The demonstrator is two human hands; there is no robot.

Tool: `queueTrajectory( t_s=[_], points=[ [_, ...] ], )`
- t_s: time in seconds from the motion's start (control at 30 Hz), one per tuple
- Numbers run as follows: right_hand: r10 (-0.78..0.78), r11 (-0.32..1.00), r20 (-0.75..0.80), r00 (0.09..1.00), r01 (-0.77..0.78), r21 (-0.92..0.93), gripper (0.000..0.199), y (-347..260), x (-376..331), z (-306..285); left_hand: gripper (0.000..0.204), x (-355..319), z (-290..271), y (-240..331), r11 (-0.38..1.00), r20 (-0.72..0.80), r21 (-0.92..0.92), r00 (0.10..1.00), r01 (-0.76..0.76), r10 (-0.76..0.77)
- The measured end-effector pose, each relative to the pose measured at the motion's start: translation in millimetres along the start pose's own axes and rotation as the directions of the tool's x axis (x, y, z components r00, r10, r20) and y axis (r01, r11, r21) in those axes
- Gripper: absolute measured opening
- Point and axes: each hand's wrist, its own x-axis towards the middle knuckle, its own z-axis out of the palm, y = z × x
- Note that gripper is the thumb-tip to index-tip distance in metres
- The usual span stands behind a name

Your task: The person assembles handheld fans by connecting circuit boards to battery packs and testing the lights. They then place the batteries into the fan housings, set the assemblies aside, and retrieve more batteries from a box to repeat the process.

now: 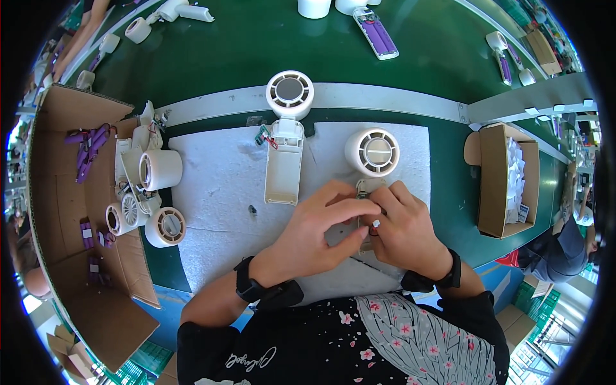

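Fingers (350, 206) on our left hand (314, 234) are curled in fairly tight, thumb and index pinching the side of a small white handheld fan (371, 160) that lies on the white foam mat (218, 186). Our right hand (401, 231) is bunched up the same way, fingertips nearly closed on the fan's slim handle part, with a tiny red and white wire end (375, 224) poking out between them. What exactly sits under the fingertips we can't tell, both hands cover most of the handle. The fan's round grille head sticks out just above our knuckles.

Just left of our hands there's a second fan (287, 138), open-backed, handle pointing toward us, with a small green board (262, 135) hanging beside its neck. A little dark screw-like bit (253, 210) lies on the mat near our left hand.

Room-wise, the mat is mostly bare to the left of our hands up to its edge, where a pile of fan heads and parts (144, 192) sits against a cardboard box (64, 192). On the right, the mat edge is close, then a strip of green desk (449, 192), then another cardboard box (504, 186) with white bags in it.
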Motion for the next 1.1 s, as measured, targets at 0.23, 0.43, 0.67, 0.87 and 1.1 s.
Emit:
queueTrajectory(
  t_s=[0.23, 0.43, 0.67, 0.87, 1.1],
  points=[
    [0.02, 0.999, 0.018, 1.0, -0.021, 0.028, 0.031, 2.2, -1.2, 0.7, 0.028, 1.2, -2.0, 2.0, 0.999, 0.072, 0.028, 0.997, -0.029, 0.027],
    [0.023, 0.995, -0.047, 0.999, -0.019, 0.099, 0.033, 6.7, -1.5, -2.1, 0.021, -1.2, -3.8, -5.3, 0.993, 0.008, 0.107, 0.999, 0.044, -0.045],
    [0.004, 0.962, -0.178, 0.984, 0.045, 0.27, 0.033, 15.2, -2.1, -5.3, 0.014, -2.8, -0.1, -3.6, 0.914, -0.031, -0.299, 0.955, 0.274, -0.296],
    [0.09, 0.958, -0.25, 0.964, -0.016, 0.287, 0.02, 13.3, -1.7, -3.9, 0.016, -3.4, 2.2, -6.6, 0.94, -0.084, -0.245, 0.96, 0.239, -0.266],
    [0.276, 0.909, -0.21, 0.938, -0.184, 0.375, 0.012, 4.1, -2.0, -1.9, 0.015, -4.5, 4.0, -8.0, 0.988, -0.125, -0.02, 0.98, 0.151, -0.152]
  ],
)
